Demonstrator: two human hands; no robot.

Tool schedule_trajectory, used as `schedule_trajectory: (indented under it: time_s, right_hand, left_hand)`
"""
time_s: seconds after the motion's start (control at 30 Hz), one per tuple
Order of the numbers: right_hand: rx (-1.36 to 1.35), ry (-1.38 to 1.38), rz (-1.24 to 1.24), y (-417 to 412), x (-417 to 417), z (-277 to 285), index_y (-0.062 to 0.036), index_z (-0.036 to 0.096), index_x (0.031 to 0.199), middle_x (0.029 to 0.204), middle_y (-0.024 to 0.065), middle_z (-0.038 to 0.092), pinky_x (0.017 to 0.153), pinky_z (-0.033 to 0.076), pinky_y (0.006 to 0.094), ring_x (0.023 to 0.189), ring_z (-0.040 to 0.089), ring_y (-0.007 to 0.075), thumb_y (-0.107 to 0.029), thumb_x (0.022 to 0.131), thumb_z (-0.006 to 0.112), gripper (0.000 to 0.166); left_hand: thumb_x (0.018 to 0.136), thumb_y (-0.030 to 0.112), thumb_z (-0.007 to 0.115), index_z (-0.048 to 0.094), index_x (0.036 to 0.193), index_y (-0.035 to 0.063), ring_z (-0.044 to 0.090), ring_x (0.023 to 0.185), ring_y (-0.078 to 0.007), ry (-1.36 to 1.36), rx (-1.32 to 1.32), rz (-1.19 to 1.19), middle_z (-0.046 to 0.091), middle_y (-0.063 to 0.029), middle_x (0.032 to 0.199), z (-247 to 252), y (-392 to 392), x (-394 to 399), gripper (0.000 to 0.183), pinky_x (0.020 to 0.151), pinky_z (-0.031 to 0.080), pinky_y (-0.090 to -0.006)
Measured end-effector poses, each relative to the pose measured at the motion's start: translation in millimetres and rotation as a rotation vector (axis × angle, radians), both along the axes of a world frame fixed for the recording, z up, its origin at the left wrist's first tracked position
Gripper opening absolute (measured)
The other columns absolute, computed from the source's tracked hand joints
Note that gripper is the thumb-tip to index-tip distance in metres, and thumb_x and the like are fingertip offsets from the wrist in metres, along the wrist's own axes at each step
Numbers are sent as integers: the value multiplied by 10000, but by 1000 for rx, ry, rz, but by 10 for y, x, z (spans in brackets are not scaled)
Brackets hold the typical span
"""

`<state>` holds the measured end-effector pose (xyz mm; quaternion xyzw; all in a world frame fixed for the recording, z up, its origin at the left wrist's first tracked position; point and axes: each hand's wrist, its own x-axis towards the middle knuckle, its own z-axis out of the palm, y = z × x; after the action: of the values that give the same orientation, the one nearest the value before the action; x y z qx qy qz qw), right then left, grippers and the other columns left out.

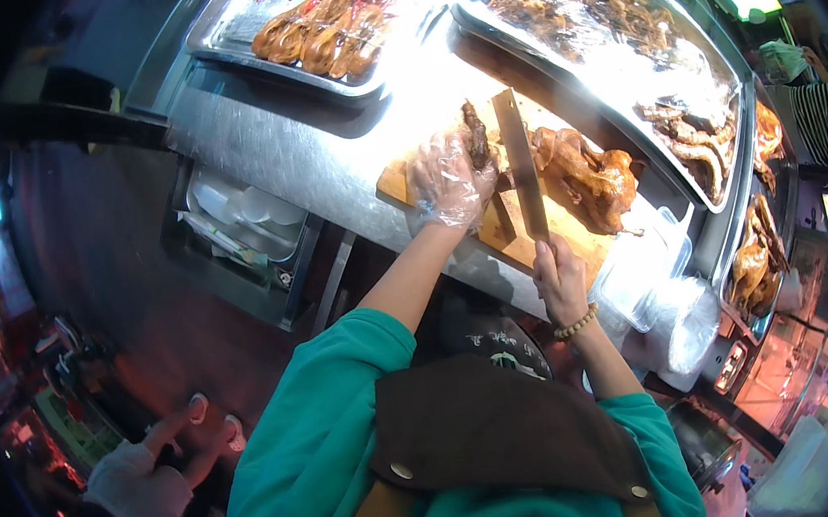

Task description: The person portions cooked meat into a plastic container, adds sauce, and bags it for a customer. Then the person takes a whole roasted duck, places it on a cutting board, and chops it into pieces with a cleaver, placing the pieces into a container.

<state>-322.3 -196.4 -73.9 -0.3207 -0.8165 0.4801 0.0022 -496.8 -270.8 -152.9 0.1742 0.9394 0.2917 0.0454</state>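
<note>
My left hand (448,184) wears a clear plastic glove and holds a dark, narrow piece of cooked meat (475,133) on a wooden cutting board (585,246). In my bare right hand (561,274) is the handle of a cleaver (519,158), a beaded bracelet on that wrist. The long blade lies over the board, just right of the gloved fingers. Beyond it, on the right part of the board, rests a glossy roast bird (589,174). Glare washes out the upper left of the board, and my glove hides part of the meat.
Metal trays with flattened roast birds (321,35) and with piled cooked meat (584,3) flank the board's far side. Plastic containers (639,267) and a bagged stack (678,323) stand right. An open drawer (242,215) holds lids. Behind at left is another person (141,487).
</note>
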Motion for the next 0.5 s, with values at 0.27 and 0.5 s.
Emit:
schedule_trajectory:
  time_s: [0.27,0.5]
  right_hand:
    - [272,62,237,176,126,127,-15,514,1135,687,129,579,559,469,338,598,587,262,-158,818,602,358]
    - [540,181,431,18,121,81,7,443,1197,719,108,575,528,473,343,604,586,256,-170,759,670,524]
  left_hand:
    - [690,162,654,529,952,90,528,861,-292,243,91,-111,534,-95,929,-55,-188,-188,299,725,446,-402]
    - [919,262,379,535,1017,31,521,866,-302,95,327,-112,537,-162,954,-288,-401,-239,295,739,437,-374]
